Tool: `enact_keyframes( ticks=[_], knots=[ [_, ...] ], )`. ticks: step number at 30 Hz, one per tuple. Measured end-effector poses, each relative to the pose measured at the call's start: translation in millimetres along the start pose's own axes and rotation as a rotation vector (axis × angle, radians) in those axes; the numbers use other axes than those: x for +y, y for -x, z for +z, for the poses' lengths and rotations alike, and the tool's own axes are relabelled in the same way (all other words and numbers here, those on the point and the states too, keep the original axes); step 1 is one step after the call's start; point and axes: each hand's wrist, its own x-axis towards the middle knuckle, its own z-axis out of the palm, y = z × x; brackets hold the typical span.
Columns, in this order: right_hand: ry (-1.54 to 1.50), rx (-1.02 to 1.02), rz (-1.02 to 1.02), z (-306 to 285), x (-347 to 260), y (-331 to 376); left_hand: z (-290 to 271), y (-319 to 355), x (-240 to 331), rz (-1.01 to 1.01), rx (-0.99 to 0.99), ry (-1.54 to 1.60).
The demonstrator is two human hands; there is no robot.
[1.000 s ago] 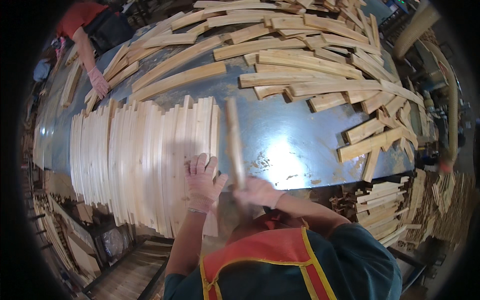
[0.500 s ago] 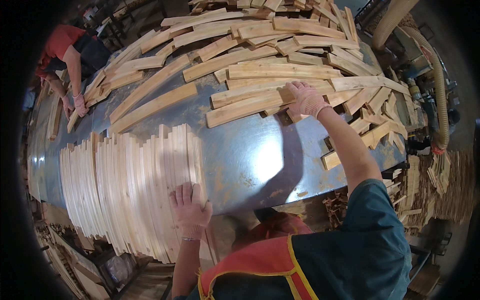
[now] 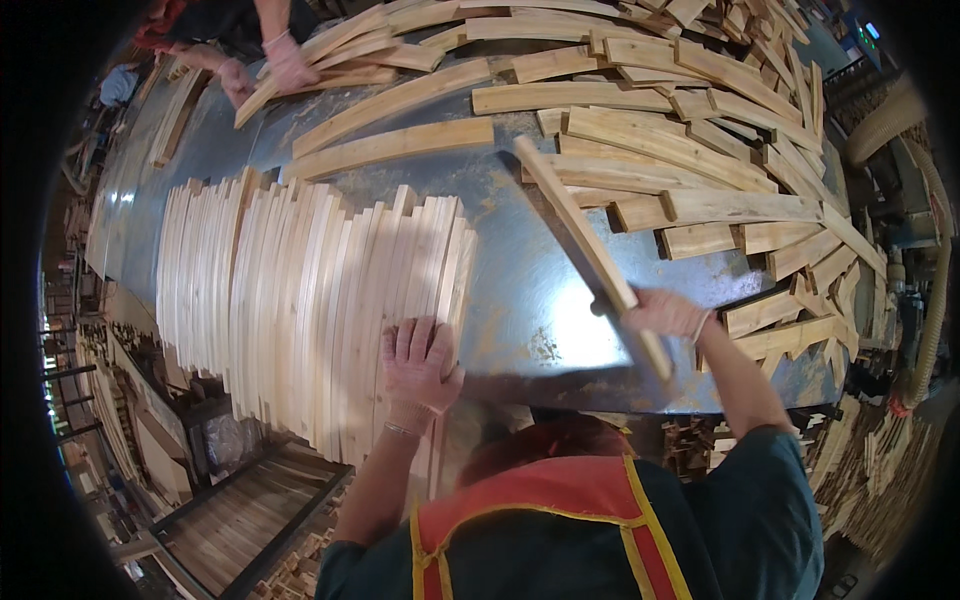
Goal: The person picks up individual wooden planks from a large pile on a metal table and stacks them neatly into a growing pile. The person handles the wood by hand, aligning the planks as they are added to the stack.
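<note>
My right hand (image 3: pixel 668 313), in a light pinkish work glove, grips a wooden board (image 3: pixel 578 222) near its close end. The board is raised and slants over the shiny metal tabletop (image 3: pixel 515 330), its far end pointing up and left. To the left, a tight row of narrow wooden boards (image 3: pixel 300 290) stands on edge, side by side. On the right end of that row rests my gloved left hand (image 3: pixel 420 372), its fingers stretched out along the boards.
A loose heap of wooden boards (image 3: pixel 650 140) covers the far and right parts of the table. At the far left a co-worker's gloved hands (image 3: pixel 285 65) hold boards. A ribbed hose (image 3: pixel 940 240) hangs at right; a dark-framed rack (image 3: pixel 250 515) stands at lower left.
My right hand has taken a board from the heap and drawn it closer, turning it lengthwise away from me. The left hand stays on the row. The view has shifted.
</note>
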Motion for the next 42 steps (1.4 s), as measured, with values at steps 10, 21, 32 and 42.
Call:
enact_keyframes(
  ticks=[10, 21, 32, 42],
  knots=[
    [0.270, -0.164, 0.050, 269, -53, -49, 13, 28, -15, -0.003, -0.055, 0.046],
    [1.252, 0.821, -0.136, -48, -44, -55, 5, 18, -8, 0.066, -0.120, 0.015],
    [0.158, 0.105, 0.070, -61, -12, 8, -3, 9, -7, 0.044, 0.012, 0.103],
    [0.241, 0.168, -0.038, 217, -57, -53, -10, 26, -10, -0.055, 0.058, 0.201]
  ],
)
